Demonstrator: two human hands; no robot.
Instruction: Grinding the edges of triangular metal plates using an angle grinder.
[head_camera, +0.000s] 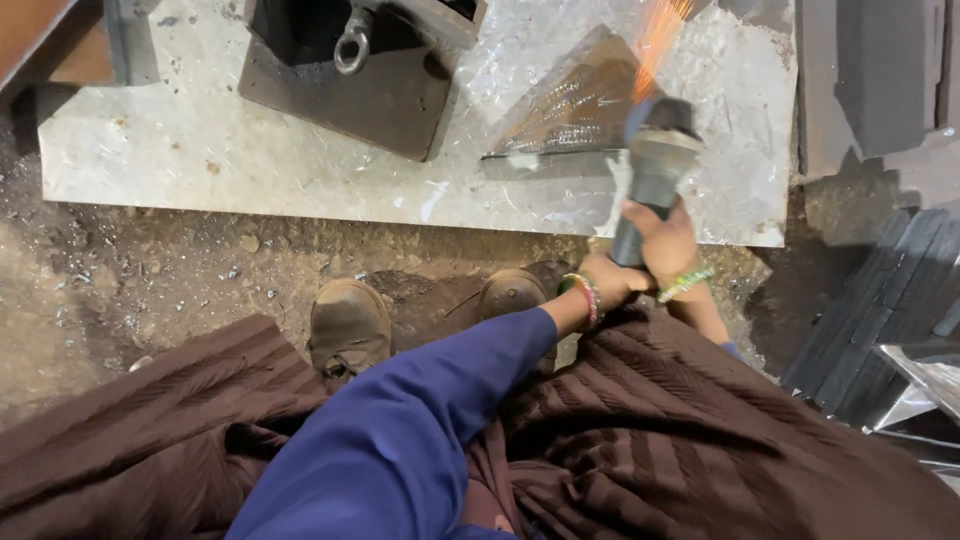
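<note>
Both my hands grip a grey angle grinder (652, 170). My left hand (608, 280), with bangles at the wrist and a blue sleeve, holds the rear of its handle. My right hand (665, 243), with a green bangle, wraps the handle just ahead. The grinder's head rests against a flat metal piece (568, 112) lying on a scratched metal plate (200, 140), and orange sparks (660, 30) fly up from the contact point.
A dark steel block with a ring bolt (352, 72) sits on the plate to the left. My two dusty shoes (348, 325) stand on the dirt floor below the plate's edge. Dark metal sheets (880, 300) lean at the right.
</note>
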